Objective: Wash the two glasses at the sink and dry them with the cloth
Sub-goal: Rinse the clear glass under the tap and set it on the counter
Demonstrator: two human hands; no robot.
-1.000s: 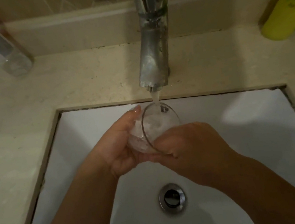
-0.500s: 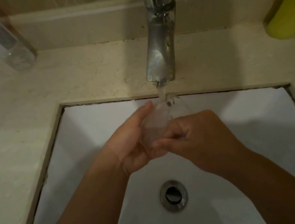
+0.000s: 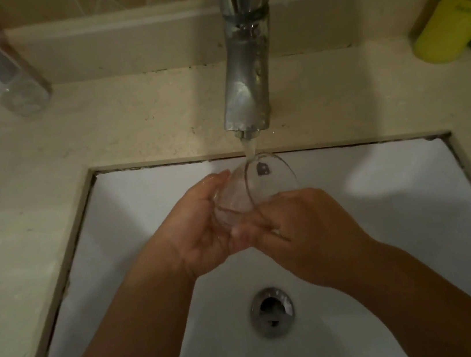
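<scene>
White sink [image 3: 355, 222], chrome tap [image 3: 248, 85], yellow-green bottle [image 3: 447, 15], beige speckled counter [image 3: 100, 130].

Dim, warm light from above; glare on the chrome faucet [image 3: 245, 65], soft shadows across the white sink [image 3: 130, 211], edges bowed and blurred

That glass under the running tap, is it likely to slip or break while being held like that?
Probably slippery: the glass sits under the tap's stream, so its walls look wet. Likely fragile too: it is thin and clear, over a hard white sink. The left hand and right hand both grip it, which should steady it.
</scene>
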